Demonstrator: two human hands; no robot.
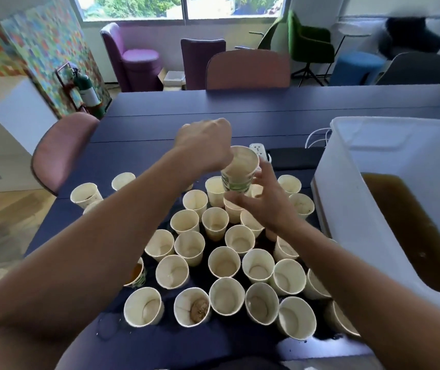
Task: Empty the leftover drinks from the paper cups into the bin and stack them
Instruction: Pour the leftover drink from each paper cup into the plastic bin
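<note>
The left hand (205,145) grips a cup (240,169) above the cups at the table's (160,116) far side, the right hand (264,206) is loose under it, so lower it straight into the next cup, beside the bin (347,198).

Bin (347,182) right of cups (224,263)

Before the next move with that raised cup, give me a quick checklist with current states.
1. Left hand grips the raised cup: ok.
2. Raised cup empty: ok, no liquid visible inside.
3. Right hand free to take a cup: ok, fingers spread, holding nothing.
4. Bin has room: ok, brown liquid sits low.
5. All table cups emptied: not ok, left-edge cup holds drink.
6. Stack started: cannot tell.
</note>
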